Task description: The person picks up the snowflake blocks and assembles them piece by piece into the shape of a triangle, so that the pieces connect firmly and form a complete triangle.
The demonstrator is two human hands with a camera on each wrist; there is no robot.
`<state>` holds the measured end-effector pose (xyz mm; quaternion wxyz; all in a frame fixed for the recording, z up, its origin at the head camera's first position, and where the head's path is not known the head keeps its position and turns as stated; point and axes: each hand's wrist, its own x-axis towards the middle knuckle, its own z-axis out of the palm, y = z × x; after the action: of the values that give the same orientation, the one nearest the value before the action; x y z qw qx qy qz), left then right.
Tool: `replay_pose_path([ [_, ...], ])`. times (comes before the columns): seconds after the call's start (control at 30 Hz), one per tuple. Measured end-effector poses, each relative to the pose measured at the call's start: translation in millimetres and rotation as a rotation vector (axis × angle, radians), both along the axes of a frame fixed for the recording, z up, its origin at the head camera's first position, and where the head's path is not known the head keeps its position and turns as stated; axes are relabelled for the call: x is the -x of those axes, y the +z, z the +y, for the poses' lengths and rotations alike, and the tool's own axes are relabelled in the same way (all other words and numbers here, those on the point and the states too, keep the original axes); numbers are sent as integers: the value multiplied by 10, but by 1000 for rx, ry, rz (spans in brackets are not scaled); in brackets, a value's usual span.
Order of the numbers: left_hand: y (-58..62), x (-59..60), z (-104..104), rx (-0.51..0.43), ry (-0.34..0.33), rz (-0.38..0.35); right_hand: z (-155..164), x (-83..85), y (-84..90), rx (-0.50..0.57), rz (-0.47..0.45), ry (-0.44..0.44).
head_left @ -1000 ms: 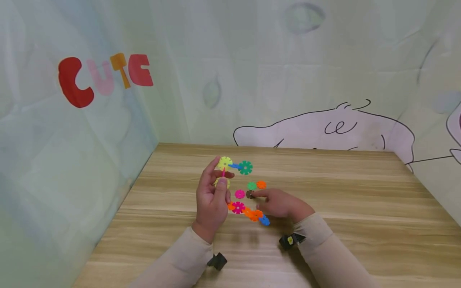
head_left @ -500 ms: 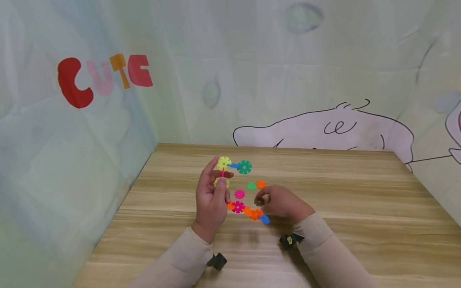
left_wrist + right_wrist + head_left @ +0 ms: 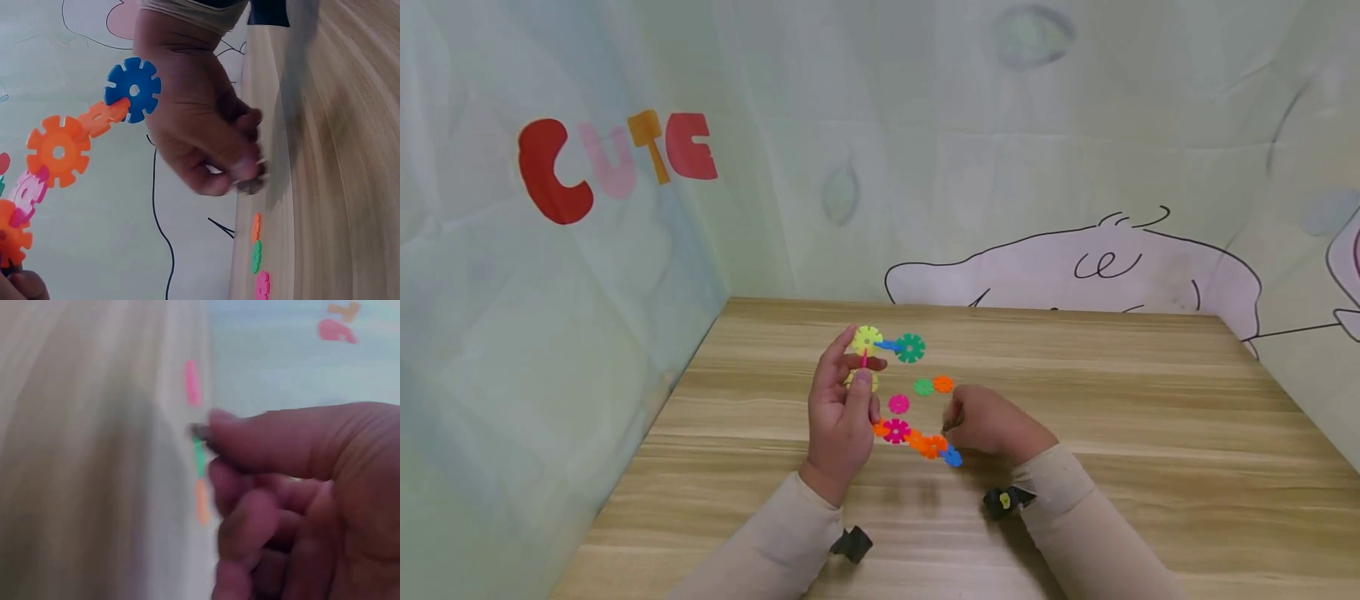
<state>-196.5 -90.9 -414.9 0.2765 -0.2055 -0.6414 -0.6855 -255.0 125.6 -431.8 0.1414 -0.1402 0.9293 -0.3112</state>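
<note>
My left hand (image 3: 840, 425) holds a linked chain of notched plastic snowflake discs above the table, with thumb and fingers around its middle. A yellow disc (image 3: 867, 333) and a dark green disc (image 3: 910, 340) are at its upper end. Its lower part runs right through pink and orange discs to a blue disc (image 3: 147, 84). My right hand (image 3: 996, 422) pinches a brown snowflake disc (image 3: 251, 186) between thumb and finger, just right of the chain's blue end; fingers mostly hide this disc. Beyond lie loose pink (image 3: 898, 398), green (image 3: 923, 387) and orange discs (image 3: 943, 384).
The wood-grain table (image 3: 1150, 467) extends widely to the right and in front. A printed cloth (image 3: 880, 167) hangs along the back and left sides. Black camera mounts sit at both wrists.
My right hand has picked up the brown disc from beside the loose pink one and drawn it right and nearer. My left hand and the chain have barely moved.
</note>
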Motion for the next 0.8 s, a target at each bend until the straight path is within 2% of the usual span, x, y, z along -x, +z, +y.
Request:
replay_pose_path([
  [0.07, 2, -2, -1, 1, 0, -5, 5, 5, 65, 117, -4, -19],
  [0.23, 4, -7, 0, -2, -6, -12, 42, -53, 340, 497, 18, -59],
  [0.33, 2, -7, 3, 0, -6, -11, 67, -137, 502, 692, 35, -58],
  [0.43, 1, -5, 6, 4, -7, -9, 76, -222, 611, 852, 2, -29],
  [0.57, 5, -5, 15, 3, -16, 9, 56, -309, 704, 950, -69, 9],
  [0.8, 1, 0, 25, 3, -35, 34, 41, -373, 750, 978, -97, 49],
])
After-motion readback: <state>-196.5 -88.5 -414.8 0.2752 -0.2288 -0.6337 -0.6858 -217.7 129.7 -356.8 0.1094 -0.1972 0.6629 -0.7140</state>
